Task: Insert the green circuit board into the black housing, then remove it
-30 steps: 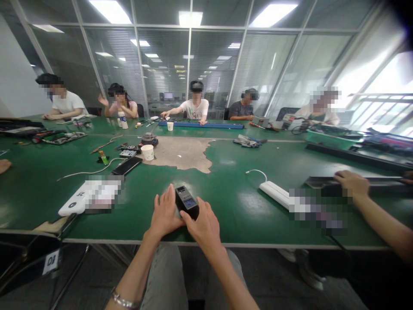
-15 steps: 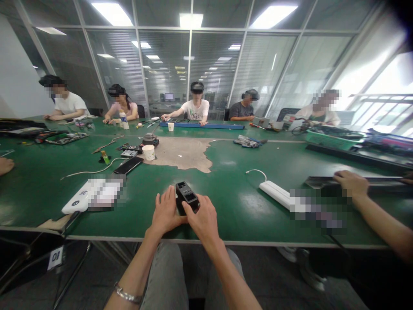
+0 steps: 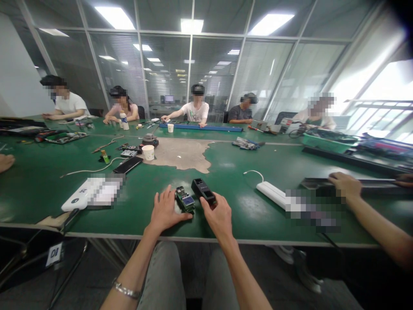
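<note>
A small green circuit board [image 3: 185,201] with a bluish display lies on the green table before me. My left hand [image 3: 166,211] steadies it, with the thumb across its near end and the fingers spread along its left side. To the right of the board, my right hand [image 3: 219,213] grips a black plastic housing [image 3: 203,190] with cut-out openings, held tilted and apart from the board. The underside of the housing is hidden.
A white power bank [image 3: 75,196] and a phone [image 3: 128,165] lie to the left, near a paper cup [image 3: 148,153]. Rightward lies a white device [image 3: 274,193] with a cable. Another person's hand [image 3: 346,186] rests on a dark metal strip [image 3: 377,184]. Several people sit opposite.
The black housing has come off the circuit board and moved right with my right hand, exposing the board. My left hand has stayed nearly in place beside the board.
</note>
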Available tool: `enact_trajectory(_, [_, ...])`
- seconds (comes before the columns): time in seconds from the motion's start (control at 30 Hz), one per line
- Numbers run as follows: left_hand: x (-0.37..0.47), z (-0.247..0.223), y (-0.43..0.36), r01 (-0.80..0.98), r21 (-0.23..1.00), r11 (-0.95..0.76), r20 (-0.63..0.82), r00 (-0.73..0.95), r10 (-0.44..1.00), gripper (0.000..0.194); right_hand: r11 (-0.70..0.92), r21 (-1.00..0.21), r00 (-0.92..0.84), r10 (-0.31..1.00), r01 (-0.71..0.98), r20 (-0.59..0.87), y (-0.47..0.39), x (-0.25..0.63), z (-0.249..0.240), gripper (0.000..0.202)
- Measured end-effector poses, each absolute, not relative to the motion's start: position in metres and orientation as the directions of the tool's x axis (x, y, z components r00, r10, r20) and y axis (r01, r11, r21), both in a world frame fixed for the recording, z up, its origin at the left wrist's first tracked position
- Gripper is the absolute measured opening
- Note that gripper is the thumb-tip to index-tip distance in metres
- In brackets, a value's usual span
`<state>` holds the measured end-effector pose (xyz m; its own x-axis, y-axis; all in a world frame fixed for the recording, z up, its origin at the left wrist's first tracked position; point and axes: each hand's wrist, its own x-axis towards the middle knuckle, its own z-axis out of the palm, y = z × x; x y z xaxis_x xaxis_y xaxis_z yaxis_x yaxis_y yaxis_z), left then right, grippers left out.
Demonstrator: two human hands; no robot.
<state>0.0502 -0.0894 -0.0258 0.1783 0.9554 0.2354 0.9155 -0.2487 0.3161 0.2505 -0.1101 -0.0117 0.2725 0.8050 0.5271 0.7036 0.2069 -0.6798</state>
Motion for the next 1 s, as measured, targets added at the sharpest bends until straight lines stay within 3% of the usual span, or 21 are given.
enact_trajectory(0.27, [0.051, -0.026, -0.087, 0.919, 0.310, -0.243, 0.217, 0.181, 0.959, 0.113, 0.132, -0.630, 0.249, 0.841, 0.766, 0.479, -0.108, 0.255, -0.030, 0.038])
enact_trajectory(0.43, [0.050, -0.028, -0.086, 0.924, 0.297, -0.241, 0.207, 0.184, 0.961, 0.116, 0.116, -0.593, 0.249, 0.831, 0.797, 0.497, -0.110, 0.259, -0.037, 0.067])
enact_trajectory(0.5, [0.050, -0.028, -0.087, 0.924, 0.294, -0.245, 0.209, 0.188, 0.960, 0.117, 0.130, -0.599, 0.250, 0.824, 0.790, 0.509, -0.111, 0.261, -0.040, 0.070])
enact_trajectory(0.63, [0.049, -0.028, -0.087, 0.922, 0.299, -0.244, 0.206, 0.187, 0.960, 0.115, 0.158, -0.623, 0.252, 0.818, 0.766, 0.517, -0.110, 0.264, -0.041, 0.064])
enact_trajectory(0.8, [0.049, -0.028, -0.088, 0.921, 0.304, -0.245, 0.215, 0.184, 0.959, 0.110, 0.199, -0.649, 0.215, 0.839, 0.734, 0.501, -0.106, 0.260, -0.030, 0.041])
enact_trajectory(1.0, [0.049, -0.027, -0.088, 0.919, 0.309, -0.246, 0.225, 0.181, 0.957, 0.107, 0.266, -0.688, 0.233, 0.808, 0.675, 0.541, -0.110, 0.235, -0.001, 0.036])
